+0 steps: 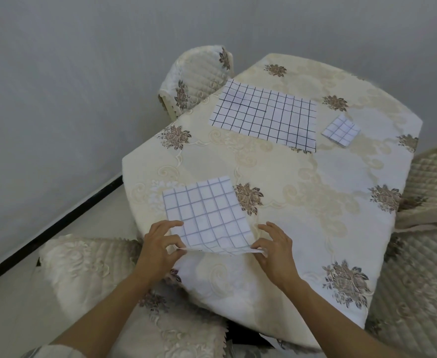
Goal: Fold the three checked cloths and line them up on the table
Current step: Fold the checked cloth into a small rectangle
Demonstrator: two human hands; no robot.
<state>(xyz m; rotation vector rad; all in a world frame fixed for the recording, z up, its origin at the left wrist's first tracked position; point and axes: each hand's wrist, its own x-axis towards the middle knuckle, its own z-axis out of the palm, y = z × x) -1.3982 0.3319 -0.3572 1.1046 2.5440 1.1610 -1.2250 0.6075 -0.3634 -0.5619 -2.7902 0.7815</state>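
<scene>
Here is the table under its cream flowered cover, and all the work sits on top of it. Biggest of the cloths is the open sheet lying flat at the far side, not yet folded. Nearer the person lies the middle cloth, by the look of it already folded at least once, and this is the one in hand. Its near edge is lifted just off the table. The left hand pinches the near left corner between thumb and fingers, and the right hand pinches the near right corner the same way.

To do this fold well, I'd say both corners want to rise together and travel straight over to the far edge, so the grid lines meet square. Keep the edge taut between the hands, since it sags a little in the middle, then lay it down and smooth the crease flat.

Smallest is the folded square, just right of the open sheet, apart from it.

The count: three checked cloths, one finished, one under way, one untouched. Two hands, both busy. Three padded chairs show around the table.
</scene>
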